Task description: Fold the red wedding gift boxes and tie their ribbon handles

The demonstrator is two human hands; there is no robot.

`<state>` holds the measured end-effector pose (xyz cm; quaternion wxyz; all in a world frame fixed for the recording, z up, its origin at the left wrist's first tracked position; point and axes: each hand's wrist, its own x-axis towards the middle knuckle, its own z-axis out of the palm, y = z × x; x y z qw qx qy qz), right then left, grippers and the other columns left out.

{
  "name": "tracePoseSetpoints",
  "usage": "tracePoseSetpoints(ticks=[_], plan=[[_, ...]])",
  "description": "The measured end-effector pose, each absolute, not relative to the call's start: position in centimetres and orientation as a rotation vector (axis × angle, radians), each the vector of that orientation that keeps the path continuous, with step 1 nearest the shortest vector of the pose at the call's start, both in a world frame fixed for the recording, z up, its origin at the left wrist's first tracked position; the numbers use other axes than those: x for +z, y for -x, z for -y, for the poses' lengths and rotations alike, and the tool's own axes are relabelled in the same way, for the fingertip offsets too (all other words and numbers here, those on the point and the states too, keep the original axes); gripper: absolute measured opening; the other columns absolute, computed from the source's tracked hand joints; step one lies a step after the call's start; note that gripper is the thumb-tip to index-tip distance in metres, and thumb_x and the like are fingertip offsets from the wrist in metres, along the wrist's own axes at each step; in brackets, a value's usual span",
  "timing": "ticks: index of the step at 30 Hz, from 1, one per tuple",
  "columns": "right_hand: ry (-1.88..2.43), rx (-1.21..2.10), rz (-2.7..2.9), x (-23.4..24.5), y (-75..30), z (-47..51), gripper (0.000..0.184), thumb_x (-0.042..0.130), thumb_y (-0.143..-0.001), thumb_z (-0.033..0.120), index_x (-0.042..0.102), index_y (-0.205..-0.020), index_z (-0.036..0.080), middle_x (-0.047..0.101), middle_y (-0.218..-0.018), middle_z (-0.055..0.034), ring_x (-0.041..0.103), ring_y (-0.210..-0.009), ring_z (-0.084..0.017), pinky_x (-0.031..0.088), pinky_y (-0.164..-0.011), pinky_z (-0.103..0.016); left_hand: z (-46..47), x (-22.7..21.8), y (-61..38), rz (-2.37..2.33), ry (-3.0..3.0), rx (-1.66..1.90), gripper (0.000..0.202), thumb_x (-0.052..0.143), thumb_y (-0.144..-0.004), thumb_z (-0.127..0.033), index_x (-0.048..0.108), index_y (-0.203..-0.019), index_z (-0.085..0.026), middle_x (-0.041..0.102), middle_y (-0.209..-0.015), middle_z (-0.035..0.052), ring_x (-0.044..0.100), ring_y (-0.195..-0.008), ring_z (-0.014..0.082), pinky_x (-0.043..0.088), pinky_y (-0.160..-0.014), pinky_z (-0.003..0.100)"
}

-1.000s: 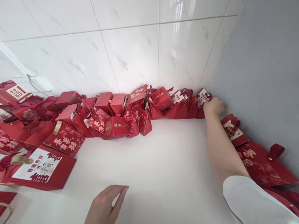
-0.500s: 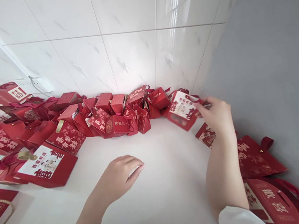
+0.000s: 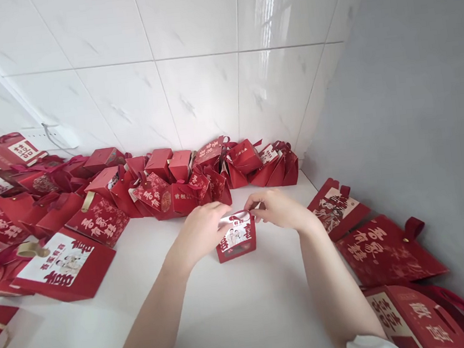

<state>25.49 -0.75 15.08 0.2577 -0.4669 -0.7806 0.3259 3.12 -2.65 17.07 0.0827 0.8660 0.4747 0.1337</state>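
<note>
A small red gift box with a white printed front and a window near its base stands upright on the white table, between my hands. My left hand closes on its upper left side, thumb on the front and fingers behind the top. At the upper right corner, my right hand pinches the dark red ribbon that loops over the top. The fingertips of both hands are partly hidden behind the box.
Many red gift boxes are heaped along the tiled wall. A larger box with a white label lies at left. Several flat red boxes lie along the right side, by the grey wall. A socket strip sits at back left.
My right hand has brought the small gift box from the back right to the middle of the table. My left hand has moved forward and right and taken hold of it.
</note>
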Motion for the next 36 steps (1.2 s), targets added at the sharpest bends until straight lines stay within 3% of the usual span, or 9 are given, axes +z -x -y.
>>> tracePoseSetpoints(ticks=[3, 5, 10, 18, 22, 25, 32, 36], plan=[[1.29, 0.866, 2.177, 15.5, -25.7, 1.2, 0.019, 0.052, -0.083, 0.016, 0.067, -0.092, 0.024, 0.071, -0.086, 0.001, 0.064, -0.069, -0.013, 0.046, -0.058, -0.024, 2.4, 16.5, -3.4, -1.416, -2.493, 0.297, 0.018, 0.048, -0.091, -0.023, 0.063, -0.099, -0.026, 0.067, -0.084, -0.001, 0.062, -0.075, 0.0168, 0.037, -0.06, 0.026], [1.297, 0.793, 2.196, 15.5, -25.7, 1.3, 0.018, 0.054, -0.083, 0.018, 0.067, -0.095, 0.024, 0.071, -0.089, 0.0, 0.065, -0.077, -0.015, 0.047, -0.066, -0.026, 2.4, 16.2, -3.4, -1.422, -2.449, 0.296, 0.014, 0.047, -0.091, -0.024, 0.06, -0.095, -0.026, 0.064, -0.077, -0.0012, 0.059, -0.069, 0.0165, 0.032, -0.055, 0.025], [1.197, 0.655, 2.232, 15.6, -25.0, 0.9, 0.022, 0.06, -0.081, 0.02, 0.067, -0.101, 0.025, 0.07, -0.101, -0.0023, 0.062, -0.09, -0.019, 0.047, -0.074, -0.03, 2.1, 15.4, -3.4, -1.347, -2.48, 0.3, 0.011, 0.045, -0.091, -0.024, 0.055, -0.089, -0.021, 0.059, -0.075, 0.0008, 0.056, -0.067, 0.017, 0.029, -0.055, 0.026], [1.089, 0.613, 2.182, 15.6, -23.2, 0.2, 0.022, 0.047, -0.088, 0.017, 0.066, -0.079, 0.02, 0.061, -0.072, 0.0012, 0.049, -0.062, -0.011, 0.035, -0.058, -0.024, 1.7, 15.1, -3.3, -1.306, -2.332, 0.388, 0.017, 0.048, -0.092, -0.034, 0.059, -0.091, -0.021, 0.058, -0.076, 0.001, 0.053, -0.066, 0.0164, 0.034, -0.058, 0.026], [1.137, 0.6, 2.146, 15.0, -22.7, -0.3, 0.026, 0.046, -0.089, 0.022, 0.054, -0.064, 0.019, 0.042, -0.058, 0.0045, 0.032, -0.055, -0.01, 0.026, -0.052, -0.024, 1.7, 15.5, -3.1, -1.328, -2.262, 0.474, 0.029, 0.042, -0.095, -0.045, 0.057, -0.088, -0.021, 0.058, -0.079, 0.0009, 0.052, -0.068, 0.0155, 0.035, -0.059, 0.026], [1.166, 0.55, 2.138, 14.7, -22.6, -0.5, 0.033, 0.046, -0.089, 0.024, 0.04, -0.057, 0.019, 0.032, -0.056, 0.0043, 0.025, -0.055, -0.01, 0.022, -0.051, -0.025, 1.4, 15.6, -3.1, -1.303, -2.263, 0.528, 0.027, 0.04, -0.096, -0.038, 0.054, -0.083, -0.02, 0.056, -0.078, -0.0002, 0.05, -0.067, 0.0136, 0.034, -0.059, 0.025], [1.231, 0.471, 2.144, 14.0, -22.2, -0.7, 0.039, 0.043, -0.092, 0.031, 0.032, -0.056, 0.02, 0.03, -0.053, 0.0032, 0.024, -0.053, -0.011, 0.02, -0.051, -0.027, 0.9, 15.2, -3.1, -1.315, -2.264, 0.54, 0.029, 0.046, -0.092, -0.036, 0.053, -0.071, -0.018, 0.05, -0.068, -0.0015, 0.041, -0.061, 0.0116, 0.028, -0.056, 0.024], [1.249, 0.462, 2.12, 13.5, -21.6, -0.8, 0.04, 0.041, -0.094, 0.034, 0.035, -0.057, 0.02, 0.031, -0.053, 0.0033, 0.025, -0.052, -0.011, 0.021, -0.051, -0.027, 0.8, 15.0, -2.9, -1.348, -2.217, 0.51, 0.038, 0.049, -0.089, -0.04, 0.045, -0.06, -0.016, 0.034, -0.059, -0.0035, 0.026, -0.058, 0.0098, 0.021, -0.054, 0.025]])
